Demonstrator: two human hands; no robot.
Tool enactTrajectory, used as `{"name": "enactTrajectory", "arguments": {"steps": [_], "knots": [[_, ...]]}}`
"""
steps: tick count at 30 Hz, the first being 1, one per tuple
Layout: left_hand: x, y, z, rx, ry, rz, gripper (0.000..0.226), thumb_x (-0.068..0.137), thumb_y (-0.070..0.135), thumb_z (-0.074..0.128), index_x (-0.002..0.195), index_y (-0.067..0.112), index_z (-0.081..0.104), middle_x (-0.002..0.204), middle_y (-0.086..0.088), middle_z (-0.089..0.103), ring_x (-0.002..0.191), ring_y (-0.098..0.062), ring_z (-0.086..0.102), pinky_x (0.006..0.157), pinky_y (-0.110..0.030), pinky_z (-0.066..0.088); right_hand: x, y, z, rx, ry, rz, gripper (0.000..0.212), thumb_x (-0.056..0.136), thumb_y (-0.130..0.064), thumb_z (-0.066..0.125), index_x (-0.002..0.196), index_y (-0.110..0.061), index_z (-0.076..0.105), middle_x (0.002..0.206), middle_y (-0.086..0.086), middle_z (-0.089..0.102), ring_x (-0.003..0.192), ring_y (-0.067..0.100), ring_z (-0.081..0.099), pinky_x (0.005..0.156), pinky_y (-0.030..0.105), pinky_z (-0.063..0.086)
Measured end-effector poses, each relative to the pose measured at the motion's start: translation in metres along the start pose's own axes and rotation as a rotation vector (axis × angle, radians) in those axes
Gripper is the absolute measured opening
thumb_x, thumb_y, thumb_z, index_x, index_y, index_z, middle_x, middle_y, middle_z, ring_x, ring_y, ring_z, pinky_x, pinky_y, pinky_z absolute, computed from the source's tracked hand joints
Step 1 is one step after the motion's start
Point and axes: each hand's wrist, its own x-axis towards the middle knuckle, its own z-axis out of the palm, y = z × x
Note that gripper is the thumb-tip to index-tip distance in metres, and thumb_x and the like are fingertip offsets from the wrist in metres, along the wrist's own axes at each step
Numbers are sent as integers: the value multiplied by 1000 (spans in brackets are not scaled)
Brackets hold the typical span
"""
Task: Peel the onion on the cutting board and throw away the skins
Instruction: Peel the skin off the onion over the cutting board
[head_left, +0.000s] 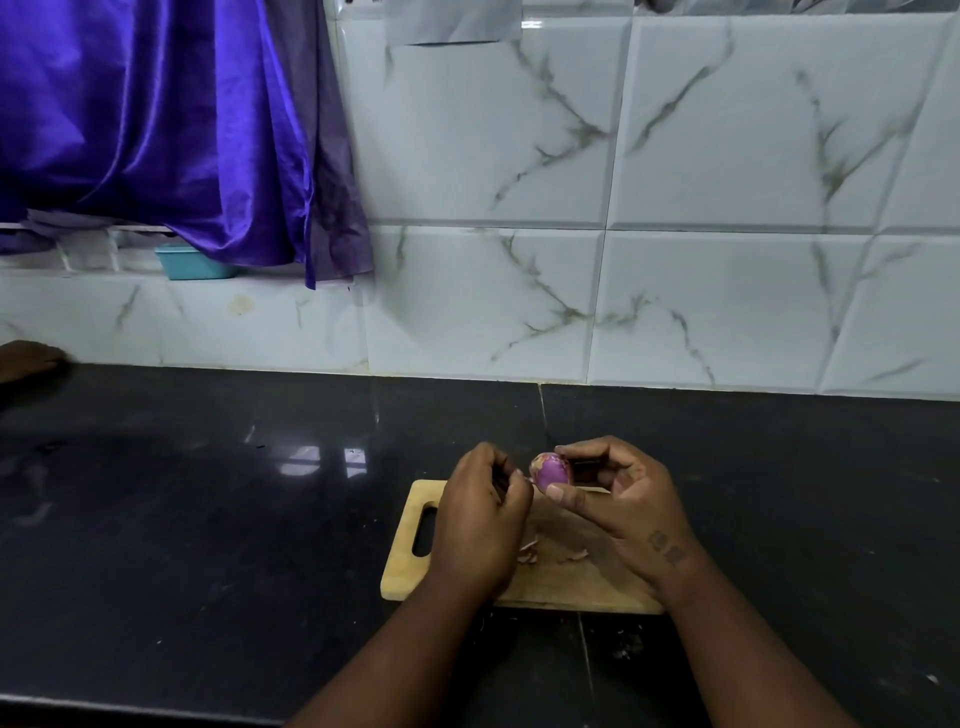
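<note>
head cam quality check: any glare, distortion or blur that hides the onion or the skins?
Head view: window glare reflects off the black counter, left of the cutting board and clear of the work. Wide-angle lens bows the tile lines toward the edges. The onion, held in the right hand, reads sharp enough; the skins on the board are small and soft. The left hand shades the board beneath.

No legible text, label, brand, number or sign was found on any surface in view. A dark mark was noted on the back of the right hand near the wrist; it was too blurred to be read as characters.
</note>
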Motion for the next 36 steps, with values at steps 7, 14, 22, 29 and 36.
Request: {"name": "enactTrajectory", "arguments": {"steps": [7, 14, 22, 29, 36], "knots": [[-1, -4, -1, 113, -56, -18, 13, 96, 23, 62, 84, 24, 63, 84, 5, 65, 78, -11, 61, 66, -32, 51, 2, 4, -3, -21, 24, 0, 38, 74, 0, 89, 108, -11, 76, 107, 3, 82, 100, 17, 78, 85, 27, 62], [-2, 0, -5, -22, 28, 44, 11, 95, 39, 67, 90, 30, 72, 85, 10, 70, 81, -4, 65, 67, -26, 56, 1, 5, -1, -97, -16, 0, 36, 74, 3, 88, 104, -16, 79, 104, 1, 82, 99, 14, 78, 84, 26, 62], [-4, 4, -8, -266, -8, 12, 6, 93, 30, 77, 96, 25, 78, 85, 6, 77, 83, -5, 72, 67, -16, 59, 2, 5, -2, -112, -38, -33, 38, 75, 3, 88, 105, -20, 81, 110, 0, 80, 106, 15, 76, 93, 30, 61], [-2, 3, -8, -299, -1, 21, 3, 92, 20, 77, 91, 22, 79, 84, 4, 78, 80, -9, 73, 67, -20, 59, 2, 5, -6, -108, -45, -61, 38, 76, 1, 87, 109, -17, 81, 113, -2, 81, 110, 14, 75, 96, 26, 59], [-2, 1, -6, -240, 26, 20, 18, 98, 15, 66, 100, 25, 80, 90, 10, 78, 88, -2, 72, 73, -16, 58, 2, 6, -5, -93, -12, -28, 39, 76, 3, 86, 109, -19, 81, 112, -4, 82, 109, 14, 76, 96, 30, 60]]}}
